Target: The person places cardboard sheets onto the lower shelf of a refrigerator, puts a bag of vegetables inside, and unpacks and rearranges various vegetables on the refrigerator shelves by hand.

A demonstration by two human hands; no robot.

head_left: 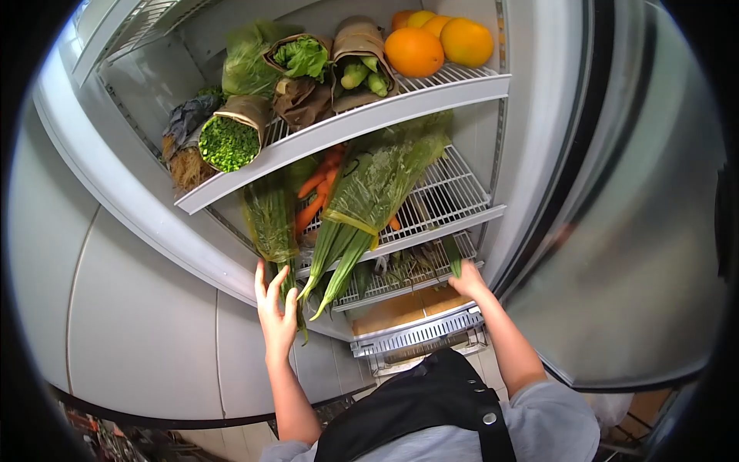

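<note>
My left hand is raised with its fingers apart, beside the tips of long green vegetables that hang out of a yellowish plastic bag. Whether its fingertips touch them I cannot tell. Closed at the lower shelf's right end, my right hand grips a long dark green vegetable, whose exact kind is unclear. Between my hands, long ridged gourds stick out past the middle shelf's edge from another yellowish plastic bag. Carrots lie behind that bag.
An upright fridge stands open, its door on the right. The upper shelf carries oranges, paper-wrapped greens and chopped green stalks. Below the lower shelf is a slatted vent panel.
</note>
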